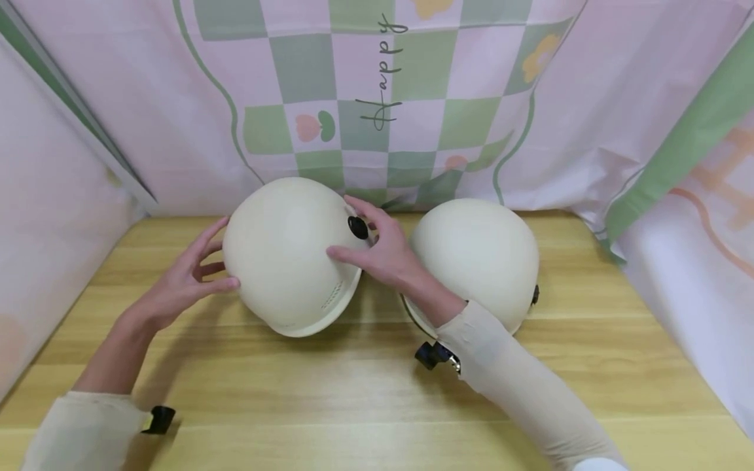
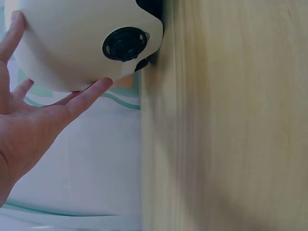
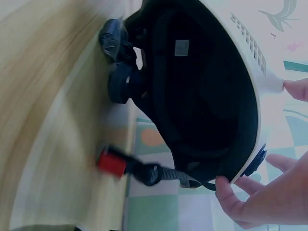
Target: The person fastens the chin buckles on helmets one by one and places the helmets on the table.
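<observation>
A cream helmet (image 1: 288,255) stands tilted between my two hands on the left half of the table. My left hand (image 1: 185,281) has its fingers spread against the left side of the shell, near a black round fitting (image 2: 125,44). My right hand (image 1: 383,248) grips the right edge, thumb on the shell and fingers at the rim. In the right wrist view the dark lining (image 3: 202,91) faces the camera, and a strap with a red buckle (image 3: 111,163) hangs down. Whether the helmet touches the table I cannot tell.
A second cream helmet (image 1: 477,255) sits on the wooden table (image 1: 330,405) to the right, partly behind my right forearm. Patterned cloth (image 1: 365,72) hangs along the back and both sides. Small black devices (image 1: 159,420) are worn at both wrists.
</observation>
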`<state>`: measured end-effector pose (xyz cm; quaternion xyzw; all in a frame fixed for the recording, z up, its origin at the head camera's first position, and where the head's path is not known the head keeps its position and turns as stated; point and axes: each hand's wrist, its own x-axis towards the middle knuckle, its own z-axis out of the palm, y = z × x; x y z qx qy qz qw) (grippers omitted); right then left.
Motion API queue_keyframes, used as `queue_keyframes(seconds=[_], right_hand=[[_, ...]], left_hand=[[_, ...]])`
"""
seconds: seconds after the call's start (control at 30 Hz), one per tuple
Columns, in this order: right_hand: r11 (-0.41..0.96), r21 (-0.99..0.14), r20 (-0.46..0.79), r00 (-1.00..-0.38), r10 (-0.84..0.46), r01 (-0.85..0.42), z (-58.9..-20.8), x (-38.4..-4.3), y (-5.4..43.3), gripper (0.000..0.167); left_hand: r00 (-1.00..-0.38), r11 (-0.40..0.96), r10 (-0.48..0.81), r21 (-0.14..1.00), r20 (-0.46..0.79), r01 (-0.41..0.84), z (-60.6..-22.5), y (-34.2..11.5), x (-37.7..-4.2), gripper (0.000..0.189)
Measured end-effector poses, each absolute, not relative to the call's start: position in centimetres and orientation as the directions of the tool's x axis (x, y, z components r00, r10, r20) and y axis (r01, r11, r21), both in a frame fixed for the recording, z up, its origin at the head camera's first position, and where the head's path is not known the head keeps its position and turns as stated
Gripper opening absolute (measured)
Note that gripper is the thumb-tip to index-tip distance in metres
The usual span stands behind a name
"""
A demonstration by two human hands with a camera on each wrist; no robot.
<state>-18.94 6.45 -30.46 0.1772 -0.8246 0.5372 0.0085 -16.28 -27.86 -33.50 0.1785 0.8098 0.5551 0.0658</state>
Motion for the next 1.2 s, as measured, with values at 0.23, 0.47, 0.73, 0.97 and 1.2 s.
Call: queue_keyframes(seconds=[0.23, 0.47, 0.73, 0.97, 1.2], right_hand=[[0.354, -0.839, 0.298, -0.893, -0.338, -0.414, -30.1, -19.2, 6.9, 0.068], [0.351, -0.799, 0.353, -0.853, -0.384, -0.488, -29.3, -19.4, 7.2, 0.069], [0.371, -0.774, 0.371, -0.842, -0.392, -0.513, -28.4, -19.3, 7.3, 0.074], [0.317, -0.750, 0.444, -0.797, -0.408, -0.580, -28.0, -19.6, 7.2, 0.072], [0.240, -0.777, 0.462, -0.787, -0.410, -0.581, -28.1, -19.7, 6.9, 0.070]], left_hand=[[-0.928, 0.285, 0.361, 0.937, 0.088, 0.200, -33.6, -27.7, -16.2, 0.098], [-0.918, 0.269, 0.389, 0.944, 0.075, 0.192, -33.6, -27.4, -16.0, 0.100], [-0.917, 0.281, 0.397, 0.944, 0.048, 0.171, -33.8, -27.1, -15.5, 0.099], [-0.916, 0.267, 0.400, 0.952, 0.034, 0.152, -34.1, -26.9, -15.1, 0.094], [-0.927, 0.386, 0.369, 0.895, 0.074, 0.225, -32.4, -27.1, -14.8, 0.086]])
